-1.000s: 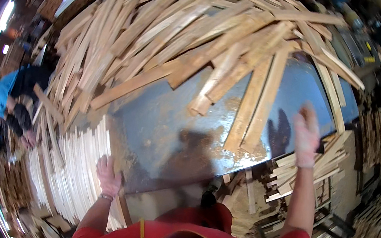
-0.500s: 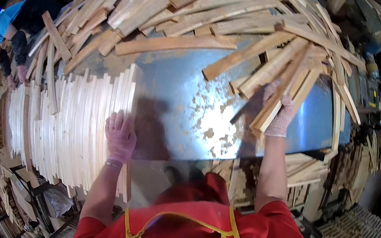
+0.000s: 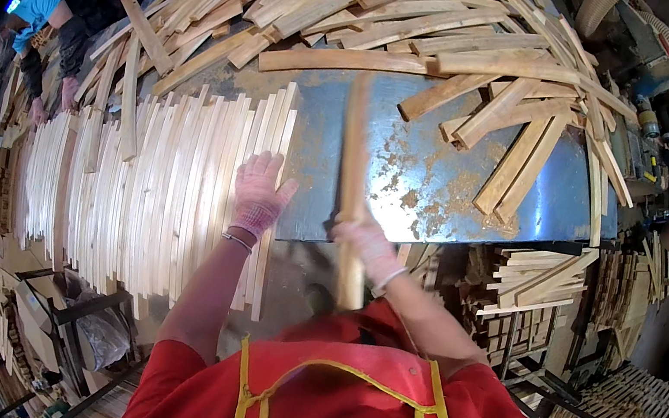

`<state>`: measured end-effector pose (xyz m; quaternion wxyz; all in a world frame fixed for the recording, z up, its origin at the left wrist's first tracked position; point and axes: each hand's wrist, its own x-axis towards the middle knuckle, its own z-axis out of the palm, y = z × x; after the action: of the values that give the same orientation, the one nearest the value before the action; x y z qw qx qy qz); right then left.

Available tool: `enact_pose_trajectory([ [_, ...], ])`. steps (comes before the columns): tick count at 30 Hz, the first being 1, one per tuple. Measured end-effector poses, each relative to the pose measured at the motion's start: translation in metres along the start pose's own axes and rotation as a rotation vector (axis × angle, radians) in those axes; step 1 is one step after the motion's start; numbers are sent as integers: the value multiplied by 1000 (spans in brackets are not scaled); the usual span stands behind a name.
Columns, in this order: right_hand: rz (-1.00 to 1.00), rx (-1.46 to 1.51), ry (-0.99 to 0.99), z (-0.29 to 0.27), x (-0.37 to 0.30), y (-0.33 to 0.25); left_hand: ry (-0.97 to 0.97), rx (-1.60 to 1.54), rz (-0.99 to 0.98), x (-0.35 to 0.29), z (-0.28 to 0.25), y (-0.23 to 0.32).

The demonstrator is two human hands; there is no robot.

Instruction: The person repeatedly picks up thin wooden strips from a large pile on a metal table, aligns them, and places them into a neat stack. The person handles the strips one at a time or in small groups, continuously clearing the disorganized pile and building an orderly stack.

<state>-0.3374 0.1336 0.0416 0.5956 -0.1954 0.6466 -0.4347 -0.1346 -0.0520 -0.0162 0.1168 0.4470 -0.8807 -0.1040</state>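
- Right hand (image 3: 368, 245), gloved, fingers closed around a long pale wooden slat (image 3: 350, 185) held over the scuffed blue metal table (image 3: 435, 181); a loose grip could let the slat slip out
- Left hand (image 3: 260, 190), fingers spread flat on the row of pale slats (image 3: 171, 192); a swinging slat end could strike this hand or disturb the row
- The heap of loose wooden strips (image 3: 434, 23) behind may slide forward

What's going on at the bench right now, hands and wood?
Left hand flat on the row of pale slats. Right hand gripping one wooden slat above the metal table. Loose slat pile beyond.
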Motion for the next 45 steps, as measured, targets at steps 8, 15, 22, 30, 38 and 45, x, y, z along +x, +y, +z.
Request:
enact_pose_trajectory([
  [8, -480, -1076, -525, 13, 87, -34, -147, 146, 43, -6, -17, 35],
  [15, -378, 158, 908, -191, 204, -104, -2, 58, 75, -16, -19, 25],
  [22, -225, 528, 463, -314, 276, -115, 23, 39, 147, 5, -28, 33],
  [30, -219, 74, 362, -132, 92, -47, 8, 38, 90, -12, -26, 30],
  [38, 19, -713, 225, 1, 14, 1, -224, 158, 88, -45, -27, 73],
  [45, -80, -742, -19, 98, 12, 7, 162, -1113, -409, -61, -64, -21],
])
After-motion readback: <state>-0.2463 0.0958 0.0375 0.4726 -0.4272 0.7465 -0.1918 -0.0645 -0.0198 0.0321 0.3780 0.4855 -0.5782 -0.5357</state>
